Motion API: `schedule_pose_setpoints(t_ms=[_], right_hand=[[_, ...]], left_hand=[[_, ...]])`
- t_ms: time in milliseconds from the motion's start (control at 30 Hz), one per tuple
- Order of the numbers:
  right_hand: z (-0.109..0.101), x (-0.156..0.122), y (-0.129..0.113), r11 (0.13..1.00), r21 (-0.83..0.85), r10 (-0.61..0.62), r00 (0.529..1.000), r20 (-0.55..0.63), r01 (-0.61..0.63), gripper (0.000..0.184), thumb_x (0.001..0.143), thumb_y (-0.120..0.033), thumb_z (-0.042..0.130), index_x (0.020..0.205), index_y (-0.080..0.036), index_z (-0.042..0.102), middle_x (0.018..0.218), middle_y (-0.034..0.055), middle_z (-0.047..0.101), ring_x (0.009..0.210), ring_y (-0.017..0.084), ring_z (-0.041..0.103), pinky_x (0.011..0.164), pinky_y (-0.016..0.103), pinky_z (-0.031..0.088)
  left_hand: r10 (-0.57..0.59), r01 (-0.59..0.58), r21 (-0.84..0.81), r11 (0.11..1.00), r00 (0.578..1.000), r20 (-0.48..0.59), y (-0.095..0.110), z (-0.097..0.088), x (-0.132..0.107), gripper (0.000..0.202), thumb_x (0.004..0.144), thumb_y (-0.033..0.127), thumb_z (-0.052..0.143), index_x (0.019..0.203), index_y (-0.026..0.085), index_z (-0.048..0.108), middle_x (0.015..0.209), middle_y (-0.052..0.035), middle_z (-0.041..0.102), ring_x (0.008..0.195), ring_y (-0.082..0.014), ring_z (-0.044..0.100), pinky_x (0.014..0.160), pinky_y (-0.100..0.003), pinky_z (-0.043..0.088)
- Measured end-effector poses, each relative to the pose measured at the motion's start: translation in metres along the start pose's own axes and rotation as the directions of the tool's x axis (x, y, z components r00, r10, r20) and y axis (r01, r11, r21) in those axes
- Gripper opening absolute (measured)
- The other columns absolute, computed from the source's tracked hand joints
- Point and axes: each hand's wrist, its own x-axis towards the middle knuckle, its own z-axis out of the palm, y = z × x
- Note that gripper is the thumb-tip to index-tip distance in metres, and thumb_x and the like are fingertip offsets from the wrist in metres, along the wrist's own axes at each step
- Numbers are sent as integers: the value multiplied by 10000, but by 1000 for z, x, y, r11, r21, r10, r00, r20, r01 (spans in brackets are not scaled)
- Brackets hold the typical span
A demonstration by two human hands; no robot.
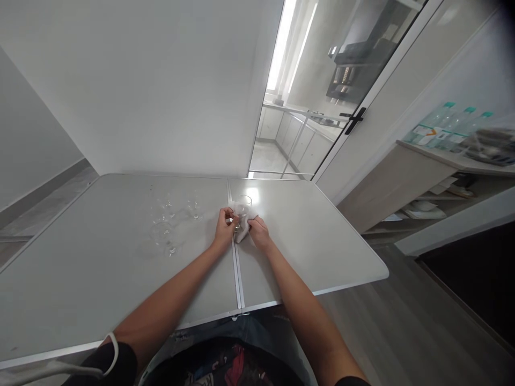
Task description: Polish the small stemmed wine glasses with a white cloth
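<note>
My left hand (223,226) and my right hand (257,231) meet over the middle seam of a white folding table (100,279). Between them stands a clear drinking glass (242,205). My left hand's fingers are closed on the glass's lower part. A white cloth (241,234), pressed against the glass, is gripped in my right hand. Several more clear glasses (169,225) stand on the table to the left of my hands.
A white wall rises behind the table. A glass door (333,96) with a black handle (354,120) opens onto a kitchen at the back right. A wooden shelf (406,177) at the right carries water bottles (446,126).
</note>
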Motion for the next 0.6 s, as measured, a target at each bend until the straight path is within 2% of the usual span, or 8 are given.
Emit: schedule_pose_setpoints(t_ms=[100,200,333,467,533,600], right_hand=[[6,3,-3,998,67,-8,999,50,4,319,872,-478,626,987,-194,715,821,59,660,875,232,613,769,355,519],[9,5,-5,991,135,-14,995,100,1,391,840,-502,720,1059,-178,713,844,45,681,822,201,621,775,326,506],[8,3,-4,961,258,63,987,151,-100,437,783,-520,797,1035,-174,710,832,33,698,768,169,619,721,280,498],[5,-1,-7,901,365,183,968,172,-235,451,729,-506,851,990,-174,694,798,23,692,716,156,618,662,258,501],[2,-3,-10,869,400,231,954,191,-290,437,730,-508,850,952,-171,683,768,16,681,671,143,606,619,245,493],[-2,-5,-11,843,410,273,934,232,-348,420,739,-503,845,913,-162,672,752,19,676,640,138,599,589,240,485]], left_hand=[[-6,9,60,998,999,-44,4,-3,-1,433,817,487,741,1053,236,478,992,-16,528,852,-140,563,703,-235,473],[-3,11,124,992,998,-66,6,-5,-1,517,782,463,777,1146,235,487,1047,-32,554,900,-160,571,769,-263,477],[3,-2,110,994,1000,-7,6,-5,-2,566,777,470,783,1231,225,549,1028,-40,604,903,-182,592,811,-292,482],[-9,13,-73,997,998,60,9,-5,-1,579,774,512,786,1253,226,633,1183,-91,639,1084,-231,615,911,-324,494],[-52,73,-236,969,994,96,12,-4,-2,603,798,565,750,1281,224,630,1280,-120,635,1153,-250,613,941,-348,500],[-97,163,-383,909,978,187,15,-3,-3,636,832,609,698,1318,211,600,1321,-154,637,1164,-270,627,943,-381,512]])
